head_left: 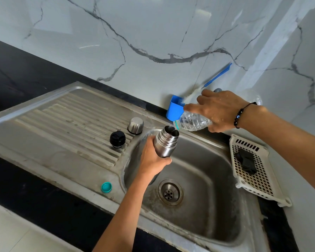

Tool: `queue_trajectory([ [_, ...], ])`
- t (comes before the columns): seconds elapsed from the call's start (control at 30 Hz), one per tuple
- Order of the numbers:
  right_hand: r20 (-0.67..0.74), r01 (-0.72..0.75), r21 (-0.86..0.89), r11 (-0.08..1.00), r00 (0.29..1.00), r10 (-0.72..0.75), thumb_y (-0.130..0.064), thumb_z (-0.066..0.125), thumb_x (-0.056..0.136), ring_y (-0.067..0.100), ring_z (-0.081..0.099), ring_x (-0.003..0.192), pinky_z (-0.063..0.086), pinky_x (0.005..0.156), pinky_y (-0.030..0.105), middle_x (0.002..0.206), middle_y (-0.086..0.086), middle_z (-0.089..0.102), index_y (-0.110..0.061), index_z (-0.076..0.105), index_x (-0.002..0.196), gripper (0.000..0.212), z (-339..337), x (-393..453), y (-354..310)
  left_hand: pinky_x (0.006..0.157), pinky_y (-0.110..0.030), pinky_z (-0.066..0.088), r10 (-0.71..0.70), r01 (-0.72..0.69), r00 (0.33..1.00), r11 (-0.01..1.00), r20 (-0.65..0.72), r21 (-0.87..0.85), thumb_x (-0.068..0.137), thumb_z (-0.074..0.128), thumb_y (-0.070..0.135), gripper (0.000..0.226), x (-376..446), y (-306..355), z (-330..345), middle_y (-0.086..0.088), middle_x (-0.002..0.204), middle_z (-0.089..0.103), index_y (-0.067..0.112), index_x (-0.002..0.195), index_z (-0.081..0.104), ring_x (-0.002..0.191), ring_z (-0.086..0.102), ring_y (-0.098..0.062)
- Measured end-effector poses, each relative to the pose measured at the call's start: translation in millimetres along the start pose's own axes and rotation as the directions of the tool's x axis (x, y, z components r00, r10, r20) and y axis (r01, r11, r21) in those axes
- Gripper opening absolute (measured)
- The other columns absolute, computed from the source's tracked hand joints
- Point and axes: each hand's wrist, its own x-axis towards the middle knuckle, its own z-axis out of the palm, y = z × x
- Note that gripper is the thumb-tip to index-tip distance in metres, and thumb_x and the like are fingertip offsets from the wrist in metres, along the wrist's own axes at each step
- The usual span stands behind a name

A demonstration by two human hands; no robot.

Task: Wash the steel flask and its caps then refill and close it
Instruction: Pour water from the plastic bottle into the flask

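Left hand [153, 160] grips steel flask [165, 142] over sink basin [198, 179], fingers wrapped round its lower body, open mouth tilted toward 1 o'clock. Right hand [220, 110] holds clear plastic bottle [193, 121] tipped down, fingers curled round it, its neck touching the flask mouth. Black inner cap [117, 139] and steel outer cap [135, 125] stand on drainboard [62, 120] at 10 o'clock of flask, just beside each other. Teal bottle cap [106, 187] lies on the sink rim at 7 o'clock. Blue cup [174, 109] with brush [216, 75] at 12 o'clock against wall. White basket [262, 180] at 3 o'clock holds a dark item [246, 162]. Dark tabletop [16, 73] surrounds sink.
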Motion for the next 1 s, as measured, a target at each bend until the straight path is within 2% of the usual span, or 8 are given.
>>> queue_trajectory([
  [0.2, -0.054, 0.006, -0.027, 1.000, 0.999, -0.007, -0.033, 0.059, 0.079, 0.020, 0.039, 0.099, 0.050, 0.071, 0.035, 0.098, 0.001, 0.043, -0.029, 0.022, 0.140, 0.071, 6.9, -1.4, -2.7, 0.063, -0.015, 0.042, 0.000, 0.000, 1.000, 1.000, 0.030, -0.020, 0.059, 0.080, 0.001, 0.070, -4.3, -0.9, -1.7, 0.004, 0.105, 0.059, 0.026, 0.112, 0.043, 0.088, 0.058, -0.004],
  [0.37, -0.139, -0.047, 0.025, 0.999, 0.989, 0.050, -0.040, 0.060, 0.082, 0.019, 0.039, 0.101, 0.042, 0.068, 0.029, 0.106, 0.002, 0.046, -0.030, 0.018, 0.141, 0.072, 26.4, -9.2, -11.3, 0.071, -0.014, 0.043, 0.010, -0.009, 0.999, 1.000, 0.035, -0.007, 0.060, 0.082, 0.002, 0.074, -9.0, -5.1, -6.7, 0.005, 0.109, 0.059, 0.028, 0.117, 0.043, 0.095, 0.058, -0.007],
  [0.5, -0.204, -0.157, 0.403, 0.902, 0.945, 0.255, -0.037, 0.066, 0.075, 0.021, 0.039, 0.104, 0.048, 0.071, 0.034, 0.111, 0.005, 0.049, -0.028, 0.024, 0.142, 0.079, 55.1, -19.3, -24.2, 0.085, -0.026, 0.049, 0.001, -0.001, 1.000, 1.000, -0.001, -0.020, 0.058, 0.083, 0.003, 0.078, -11.3, -3.2, -13.5, 0.009, 0.108, 0.061, 0.032, 0.117, 0.043, 0.099, 0.061, -0.009],
  [0.57, -0.195, -0.165, 0.669, 0.725, 0.902, 0.385, -0.031, 0.072, 0.069, 0.021, 0.041, 0.107, 0.042, 0.071, 0.030, 0.115, 0.006, 0.052, -0.029, 0.031, 0.141, 0.083, 70.4, -22.0, -36.8, 0.089, -0.030, 0.049, -0.008, 0.007, 1.000, 1.000, -0.018, -0.023, 0.056, 0.084, 0.004, 0.080, -12.8, 0.3, -17.9, 0.011, 0.109, 0.062, 0.035, 0.118, 0.043, 0.100, 0.061, -0.006],
  [0.67, -0.120, 0.003, 0.975, 0.224, 0.850, 0.512, -0.030, 0.075, 0.058, 0.021, 0.053, 0.106, 0.046, 0.084, 0.029, 0.116, 0.003, 0.057, -0.035, 0.040, 0.133, 0.083, 89.2, -20.8, -57.3, 0.086, -0.020, 0.048, 0.003, -0.003, 0.999, 1.000, -0.039, 0.000, 0.058, 0.085, 0.002, 0.078, -17.8, 10.7, -24.5, 0.014, 0.106, 0.061, 0.031, 0.118, 0.044, 0.096, 0.059, 0.001],
  [0.8, -0.088, 0.296, 0.884, -0.362, 0.866, 0.493, -0.033, 0.079, 0.049, 0.005, 0.060, 0.108, 0.051, 0.087, 0.020, 0.119, -0.014, 0.058, -0.036, 0.044, 0.123, 0.082, 95.9, -15.2, -85.1, 0.093, -0.027, 0.046, 0.053, -0.051, 0.998, 0.998, -0.047, 0.036, 0.057, 0.086, 0.004, 0.080, -27.3, 23.8, -34.5, 0.012, 0.110, 0.061, 0.028, 0.122, 0.044, 0.103, 0.059, -0.004],
  [0.9, -0.018, 0.275, 0.839, -0.470, 0.877, 0.481, -0.032, 0.089, 0.051, -0.003, 0.059, 0.106, 0.053, 0.082, 0.019, 0.113, -0.018, 0.061, -0.039, 0.043, 0.120, 0.083, 91.2, -6.9, -101.8, 0.087, -0.018, 0.047, 0.086, -0.081, 0.993, 0.995, -0.081, 0.064, 0.053, 0.085, 0.013, 0.077, -35.6, 34.5, -47.4, 0.015, 0.107, 0.062, 0.037, 0.114, 0.044, 0.100, 0.060, 0.001],
  [1.0, 0.029, 0.228, 0.851, -0.474, 0.879, 0.476, 0.006, 0.077, 0.065, -0.009, 0.060, 0.100, 0.050, 0.081, 0.018, 0.110, -0.016, 0.059, -0.040, 0.043, 0.116, 0.077, 86.6, 5.9, -111.7, 0.076, -0.008, 0.045, 0.092, -0.082, 0.984, 0.994, -0.153, 0.071, 0.055, 0.087, 0.004, 0.075, -43.9, 48.6, -65.5, 0.018, 0.100, 0.062, 0.037, 0.108, 0.045, 0.092, 0.060, 0.007],
])
